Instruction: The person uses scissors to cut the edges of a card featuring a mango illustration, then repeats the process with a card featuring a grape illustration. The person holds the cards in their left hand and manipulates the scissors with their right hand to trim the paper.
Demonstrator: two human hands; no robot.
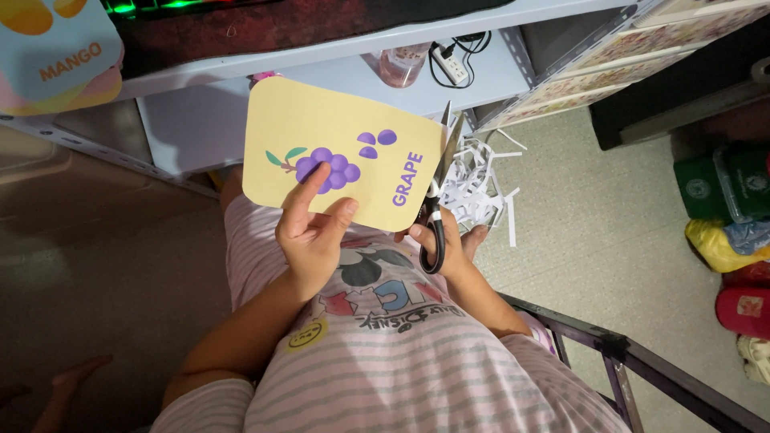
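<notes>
My left hand pinches the card at its lower edge, thumb and forefinger on the front face, other fingers hidden behind it. Grip closed on the card, holding it up over my lap. Card is pale yellow, rounded corners, purple grape cluster drawn beside my fingertip, two loose grapes and purple lettering toward the right side.

My right hand has its fingers through the black handles of the scissors, closed around them. Blades point up and stand slightly apart, at the card's right edge, touching or just beside it; can't tell if the card sits between the blades.

Just right of the scissors, a pile of white paper strips lies on the floor. Under both hands, my striped pink shirt with a cartoon print. Above the card, a pale shelf with a pink jar and a white power strip below it. Top left, another fruit card, blue with orange lettering. Far right, red, yellow and green packs stacked on the floor. Lower right, a dark metal frame.
</notes>
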